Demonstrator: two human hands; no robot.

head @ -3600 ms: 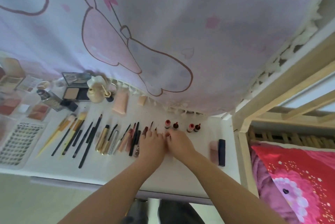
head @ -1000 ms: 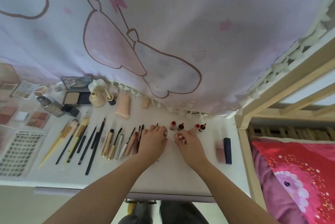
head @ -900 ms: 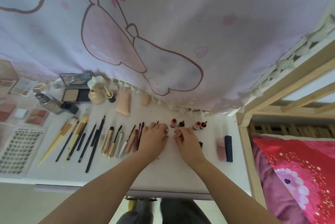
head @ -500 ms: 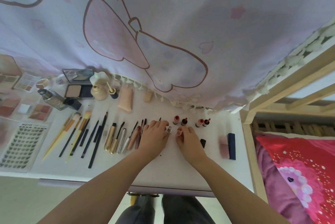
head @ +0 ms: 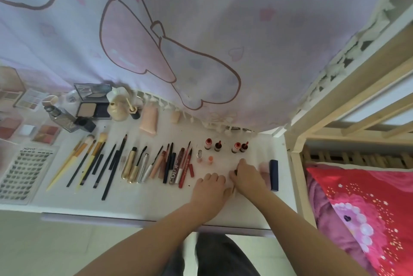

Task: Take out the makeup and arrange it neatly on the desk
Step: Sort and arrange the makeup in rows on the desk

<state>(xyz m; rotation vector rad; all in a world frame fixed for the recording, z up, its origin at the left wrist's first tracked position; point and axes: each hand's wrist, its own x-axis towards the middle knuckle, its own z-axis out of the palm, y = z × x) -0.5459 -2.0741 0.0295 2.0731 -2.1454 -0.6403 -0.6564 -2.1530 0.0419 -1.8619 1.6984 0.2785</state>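
Four small red bottles (head: 225, 145) stand near the worktop's (head: 143, 199) back edge; my left hand (head: 210, 186) rests flat, my right hand (head: 248, 174) pinches a small dark thing (head: 235, 172).

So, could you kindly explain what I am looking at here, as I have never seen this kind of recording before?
There is no machine: a person wears a wide-angle camera on the head, which looks down at their own two bare hands. That is the only view. The hands work on a white desk below a hanging pink-printed cloth. Makeup lies in a row: brushes, pencils and tubes, then small red bottles standing upright. Palettes and a lash tray lie further along that side. The left hand rests on the desk, knuckles up, fingers bent; it seems to hold nothing. The right hand has its fingers curled round a small dark item, mostly hidden. A dark blue case lies beside that hand.
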